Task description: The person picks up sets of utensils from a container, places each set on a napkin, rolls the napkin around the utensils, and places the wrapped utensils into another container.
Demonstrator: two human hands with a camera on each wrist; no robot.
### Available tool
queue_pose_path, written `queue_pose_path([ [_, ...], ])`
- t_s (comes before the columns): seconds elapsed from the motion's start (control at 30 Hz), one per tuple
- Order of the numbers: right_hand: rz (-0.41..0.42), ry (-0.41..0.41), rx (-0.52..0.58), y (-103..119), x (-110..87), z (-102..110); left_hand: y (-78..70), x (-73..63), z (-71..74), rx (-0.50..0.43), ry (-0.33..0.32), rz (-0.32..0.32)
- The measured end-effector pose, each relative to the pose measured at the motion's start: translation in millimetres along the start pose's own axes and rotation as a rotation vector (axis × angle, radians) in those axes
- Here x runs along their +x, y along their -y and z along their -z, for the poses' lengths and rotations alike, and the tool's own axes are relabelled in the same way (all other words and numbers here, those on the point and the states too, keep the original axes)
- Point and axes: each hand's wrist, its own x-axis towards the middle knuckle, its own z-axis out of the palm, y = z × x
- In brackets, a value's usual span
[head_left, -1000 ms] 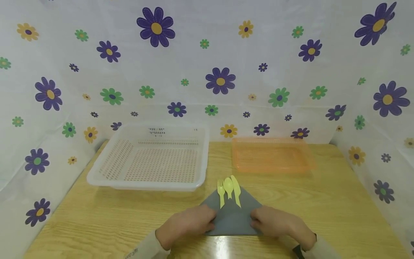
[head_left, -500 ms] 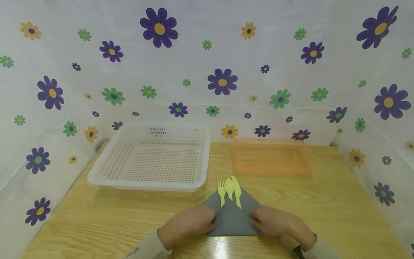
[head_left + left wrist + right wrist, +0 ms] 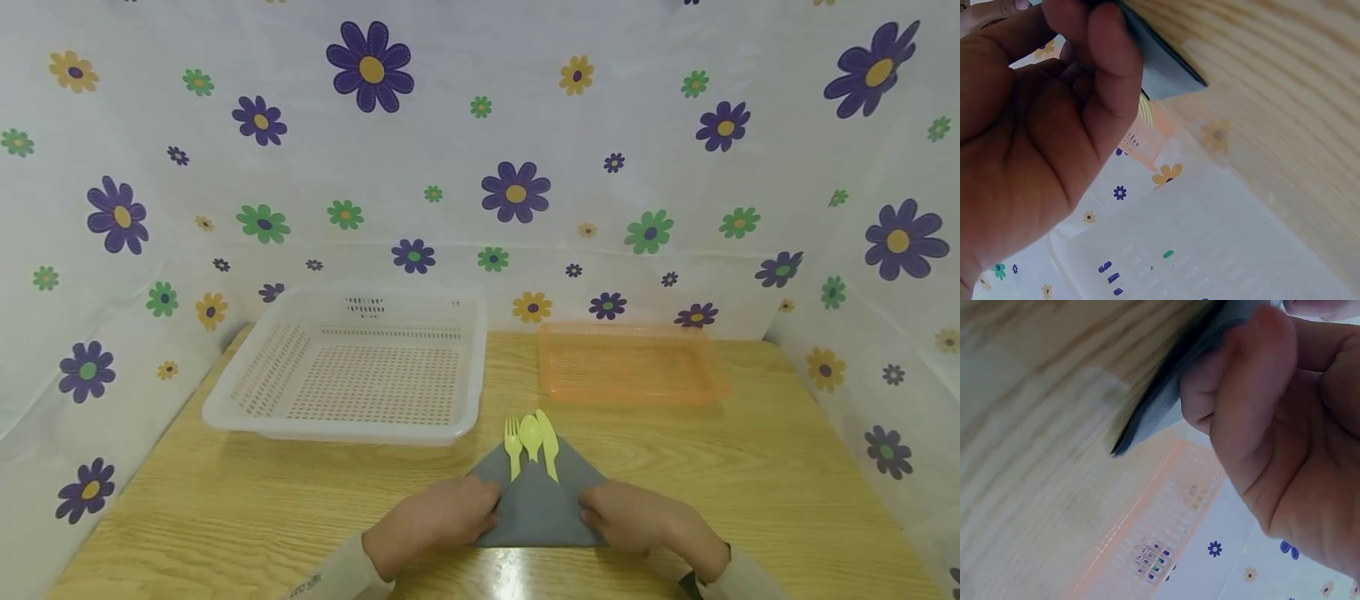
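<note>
A grey folded napkin [image 3: 538, 521] lies at the front middle of the table, its far corner pointing away. Out of its fold stick a yellow fork [image 3: 512, 443], a yellow spoon [image 3: 531, 433] and a yellow knife [image 3: 549, 448], side by side; their handle ends are hidden inside. My left hand [image 3: 453, 510] grips the napkin's left edge with curled fingers. On the opposite edge, my right hand [image 3: 633, 515] pinches the cloth between thumb and fingers. Both wrist views show a napkin corner [image 3: 1172, 75] jutting out past the fingers, close over the wood.
Behind and left stands a large white perforated basket [image 3: 337, 429] with nothing in it. A shallow orange basket [image 3: 633, 395] sits at the back right, beyond the cutlery. A flowered curtain [image 3: 450, 142] hangs around the back and sides of the wooden table [image 3: 787, 475].
</note>
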Motion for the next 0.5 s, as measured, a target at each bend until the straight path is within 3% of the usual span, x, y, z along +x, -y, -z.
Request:
queue_pose_path([
  [0.1,-0.016,-0.03,-0.058,2.3,1.1,-2.6,-1.7,-0.2,-1.8,0.016,-0.012,0.034],
  [0.23,-0.08,-0.129,-0.238,10.3,3.2,-10.8,-6.0,-2.3,-5.9,0.099,-0.083,0.077],
  [0.4,-0.104,-0.313,-0.525,18.6,5.8,-30.3,-13.0,-5.5,-14.4,0.286,-0.225,0.039],
  [0.5,-0.049,-0.406,-0.749,20.2,8.8,-41.2,-16.9,-5.7,-19.2,0.287,-0.245,0.004],
])
